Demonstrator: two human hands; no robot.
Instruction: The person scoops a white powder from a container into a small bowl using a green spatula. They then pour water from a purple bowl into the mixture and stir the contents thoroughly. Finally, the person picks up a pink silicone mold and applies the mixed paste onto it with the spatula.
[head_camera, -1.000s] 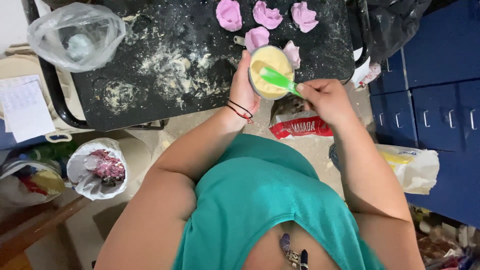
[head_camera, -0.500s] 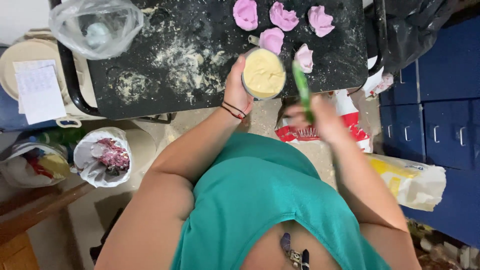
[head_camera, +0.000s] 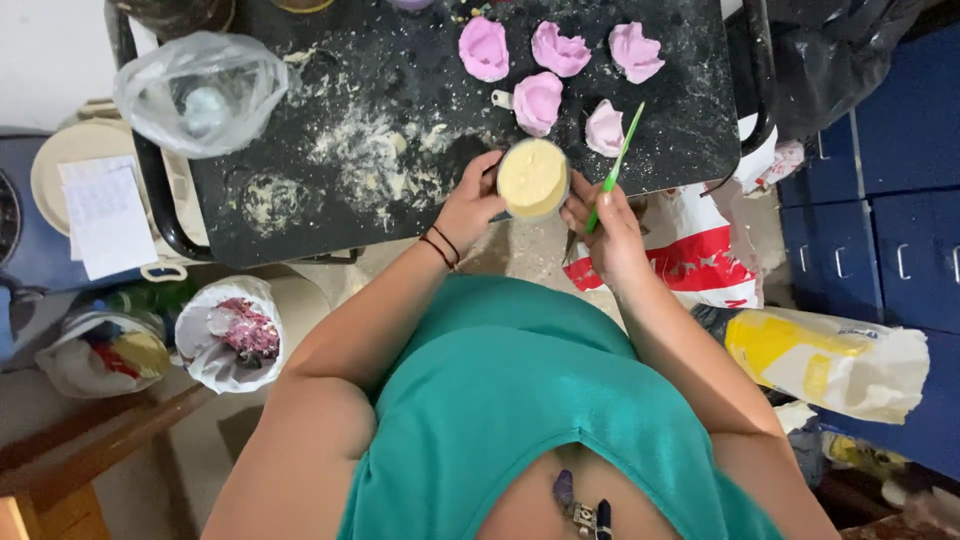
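1. Cream-coloured paste is filling the small round cup (head_camera: 532, 178), which the left hand (head_camera: 468, 208) is grasping by its side; the cup is now sitting lower over the near edge of the black tabletop (head_camera: 300, 100) than half a second ago.
2. Right hand (head_camera: 610, 228) is clenching the green spatula (head_camera: 614, 172); having swung away from the cup a moment ago, it is now resting just beside the cup's right wall, with the blade pointing up and away, clear of the paste.
3. Five pink moulded pieces (head_camera: 540, 100) are lying on the tabletop beyond the cup, the nearest two just beside its rim and the spatula tip.
4. Flour-dusted bare surface is lying open left of the cup, reaching to the clear plastic bag (head_camera: 200, 90) at the far left corner.
5. Right tabletop edge is standing near the spatula; the near edge is running under both hands.
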